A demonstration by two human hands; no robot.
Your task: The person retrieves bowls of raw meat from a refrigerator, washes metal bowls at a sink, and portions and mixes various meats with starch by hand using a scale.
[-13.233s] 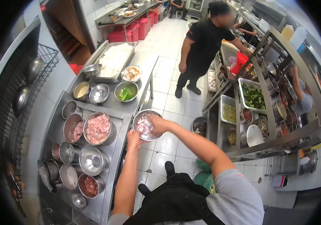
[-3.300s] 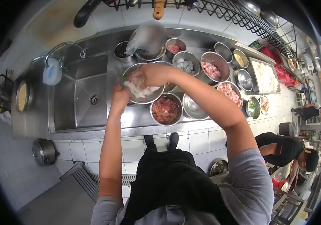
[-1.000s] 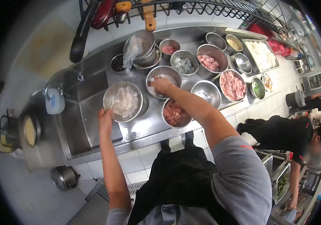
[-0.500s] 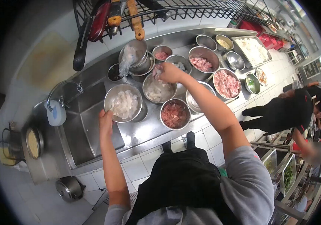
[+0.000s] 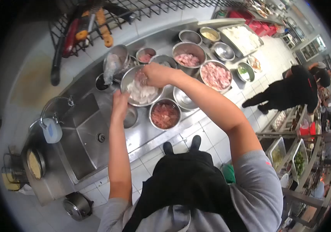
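so the left hand (image 5: pixel 120 101) pinches the rim of a steel bowl (image 5: pixel 128 79) over the bench (image 5: pixel 140 133), probably to steady it while the right hand (image 5: pixel 157 75) is at the pale pieces (image 5: pixel 142 94) inside. too blurry to tell whether it's gripping any. the bowl of red meat (image 5: pixel 164 101) sits just beside, presumably for easy reach.

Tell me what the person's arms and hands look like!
The left hand and right hand are bare: no gloves, and I can't see any rings, watch or bracelet. Both forearms are uncovered too. Short grey sleeves cover the upper arms, and the right one has a small reddish mark on it.
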